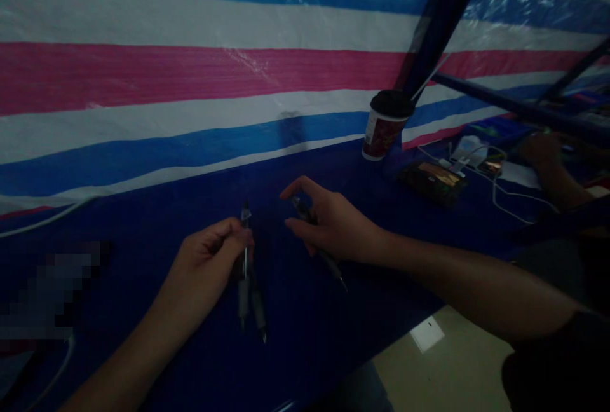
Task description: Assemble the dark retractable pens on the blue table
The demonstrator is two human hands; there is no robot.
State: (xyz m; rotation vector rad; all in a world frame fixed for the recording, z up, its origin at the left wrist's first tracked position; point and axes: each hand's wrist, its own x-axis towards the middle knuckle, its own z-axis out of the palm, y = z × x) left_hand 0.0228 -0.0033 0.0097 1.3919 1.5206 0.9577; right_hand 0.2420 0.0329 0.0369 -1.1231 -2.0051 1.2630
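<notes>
Over the surface, the left hand is pinching pens (tips facing bodyward); rightward, the right hand, thumb and forefinger parted, is holding a slanted pen.

The sheeting looks like glossy, creased plastic, the tabletop smooth, the pens plastic.

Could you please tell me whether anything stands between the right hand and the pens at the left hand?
Nothing visible stands between the right hand and the pens at the left hand; the lidded cup is farther back.
</notes>
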